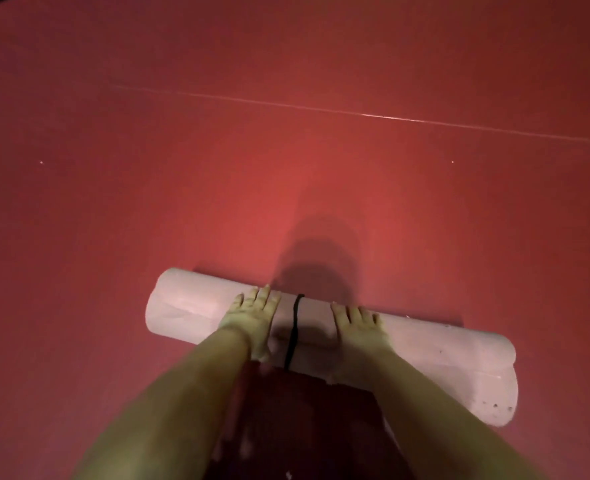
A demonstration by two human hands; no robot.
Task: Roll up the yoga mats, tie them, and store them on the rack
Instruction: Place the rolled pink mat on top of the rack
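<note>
A pale pink yoga mat [189, 306] lies rolled up on the red floor, running from left to lower right. A thin black band [295, 327] circles the roll near its middle. My left hand [252, 317] lies over the top of the roll just left of the band, fingers draped across it and thumb on the near side. My right hand [357, 329] lies on the roll just right of the band in the same way. Both forearms reach in from the bottom of the view.
The red floor [286, 150] stretches all around the roll, with a thin pale seam line [373, 115] crossing it farther away. A dark patch of my clothing [307, 427] sits between my arms at the bottom. No rack is in view.
</note>
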